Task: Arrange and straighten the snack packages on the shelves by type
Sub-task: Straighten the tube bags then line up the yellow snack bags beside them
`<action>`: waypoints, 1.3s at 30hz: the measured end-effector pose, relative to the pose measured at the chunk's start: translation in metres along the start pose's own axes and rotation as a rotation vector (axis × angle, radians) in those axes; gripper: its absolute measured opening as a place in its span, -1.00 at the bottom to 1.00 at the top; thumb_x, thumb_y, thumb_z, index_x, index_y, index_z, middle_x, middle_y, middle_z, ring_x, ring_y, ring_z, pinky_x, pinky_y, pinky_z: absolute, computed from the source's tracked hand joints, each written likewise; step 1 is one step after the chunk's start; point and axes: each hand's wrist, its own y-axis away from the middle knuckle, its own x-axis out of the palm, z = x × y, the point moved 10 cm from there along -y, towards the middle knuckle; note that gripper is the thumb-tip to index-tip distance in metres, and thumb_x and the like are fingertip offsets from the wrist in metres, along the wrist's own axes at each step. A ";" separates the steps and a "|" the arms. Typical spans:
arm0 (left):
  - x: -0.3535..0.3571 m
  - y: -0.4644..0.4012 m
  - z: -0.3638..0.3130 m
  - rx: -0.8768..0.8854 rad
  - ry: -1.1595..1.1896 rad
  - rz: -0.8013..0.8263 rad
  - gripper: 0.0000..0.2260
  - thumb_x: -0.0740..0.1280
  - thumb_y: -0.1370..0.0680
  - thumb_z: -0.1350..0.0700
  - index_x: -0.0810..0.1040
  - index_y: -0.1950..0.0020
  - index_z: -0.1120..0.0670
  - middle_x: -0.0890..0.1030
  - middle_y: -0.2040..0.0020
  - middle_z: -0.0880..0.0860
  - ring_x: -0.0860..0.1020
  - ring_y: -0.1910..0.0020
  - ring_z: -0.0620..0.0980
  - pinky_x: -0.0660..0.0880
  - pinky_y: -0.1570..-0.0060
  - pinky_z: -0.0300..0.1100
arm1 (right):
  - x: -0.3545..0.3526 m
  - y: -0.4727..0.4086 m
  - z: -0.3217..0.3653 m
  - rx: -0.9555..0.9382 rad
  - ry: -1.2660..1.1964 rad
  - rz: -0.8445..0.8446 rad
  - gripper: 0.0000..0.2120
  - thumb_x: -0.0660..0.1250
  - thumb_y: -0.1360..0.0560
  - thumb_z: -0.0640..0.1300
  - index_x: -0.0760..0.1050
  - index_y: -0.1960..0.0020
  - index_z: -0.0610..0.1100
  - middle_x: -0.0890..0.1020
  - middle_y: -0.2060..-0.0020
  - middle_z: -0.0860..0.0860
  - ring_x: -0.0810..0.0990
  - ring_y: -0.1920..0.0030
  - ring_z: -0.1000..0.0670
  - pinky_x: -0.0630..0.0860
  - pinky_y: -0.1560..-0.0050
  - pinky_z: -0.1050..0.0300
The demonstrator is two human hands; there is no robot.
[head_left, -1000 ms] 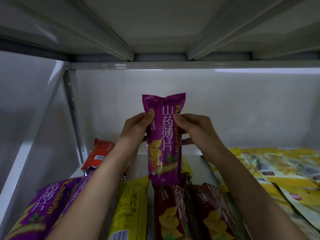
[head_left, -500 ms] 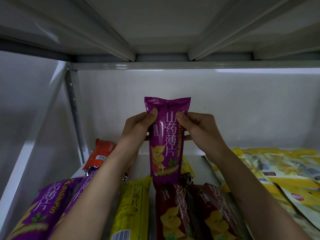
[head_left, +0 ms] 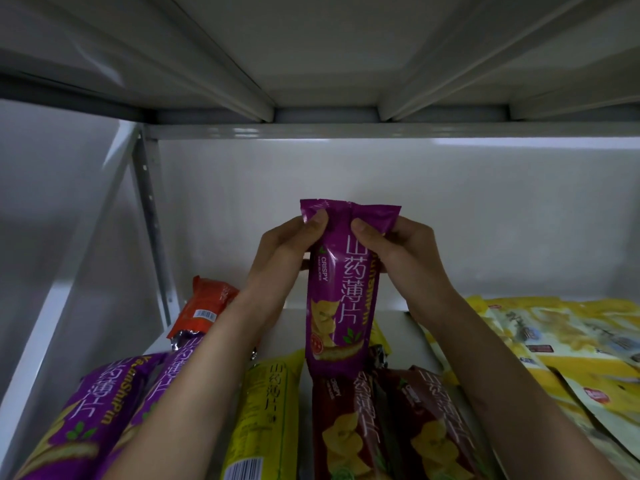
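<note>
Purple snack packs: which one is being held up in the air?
The upright purple foil snack pack in the middle, pinched near its top by both hands. The other purple foil packs lie flat at the shelf's left.

We hold one upright packet above the shelf, our left hand on its left edge, our right hand on its right. Below it lie two packets side by side; left of them another packet, then two more. Flat pouches overlap at the right.
</note>
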 end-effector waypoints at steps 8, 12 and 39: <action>-0.004 0.003 -0.014 0.104 0.069 -0.028 -0.79 0.34 -0.66 0.19 0.67 -0.26 0.16 0.75 -0.11 0.10 0.72 -0.09 0.07 0.65 -0.04 -0.20 | 0.003 0.001 0.004 0.013 -0.002 0.007 -0.85 0.45 -0.57 -0.15 0.69 -0.05 -0.23 0.77 0.08 -0.08 0.76 0.05 -0.01 0.69 -0.04 0.07; -0.005 0.003 -0.012 0.103 0.070 -0.046 -0.79 0.35 -0.65 0.18 0.67 -0.25 0.19 0.75 -0.10 0.12 0.72 -0.08 0.09 0.66 -0.03 -0.18 | 0.002 0.003 0.010 -0.033 -0.041 -0.011 -0.83 0.47 -0.55 -0.18 0.69 -0.08 -0.26 0.77 0.06 -0.10 0.76 0.03 -0.03 0.67 0.02 0.16; -0.009 0.002 0.004 -0.010 0.054 -0.079 -0.71 0.41 -0.60 -0.01 0.71 -0.13 0.20 0.76 -0.03 0.12 0.74 -0.03 0.11 0.68 -0.09 -0.05 | -0.004 -0.004 -0.007 0.124 0.002 0.103 -0.63 0.42 -0.55 0.06 0.70 -0.14 -0.22 0.78 -0.02 -0.07 0.75 -0.06 -0.04 0.65 -0.06 0.11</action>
